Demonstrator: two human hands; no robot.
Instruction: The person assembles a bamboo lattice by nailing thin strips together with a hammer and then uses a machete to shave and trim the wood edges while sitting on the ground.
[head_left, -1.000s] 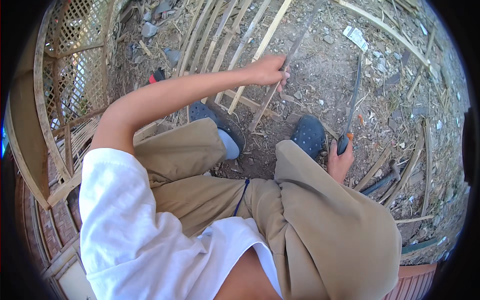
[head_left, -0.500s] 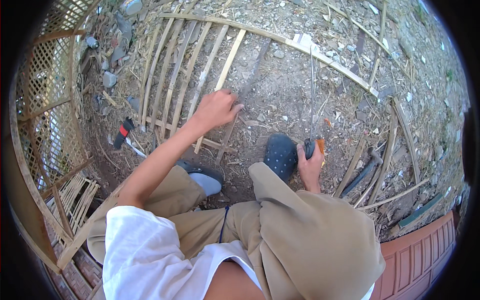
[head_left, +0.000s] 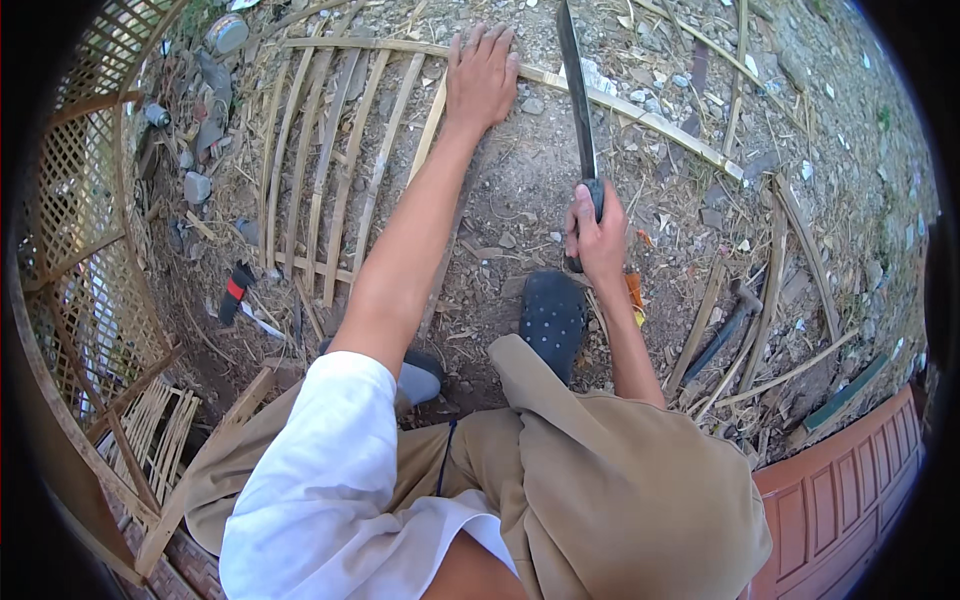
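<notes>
My left hand reaches to the far side and rests on a long split-wood strip, its fingers stretched out over it. Several thinner slats run from that strip toward me, side by side on the ground, forming an unfinished-looking lattice. My right hand is wrapped round the dark handle of a machete. The blade points away from me and is raised, its middle passing over the long strip. Beneath my right wrist, an orange object lies on the ground.
Right of my shoe lie a hammer and loose wooden strips. A black-and-red item is at the left. A lattice panel stands at far left; a reddish-brown panelled board is at lower right.
My left hand has moved away from me, from the near ends of the slats to the long strip. My right hand has lifted the machete and moved it forward.
</notes>
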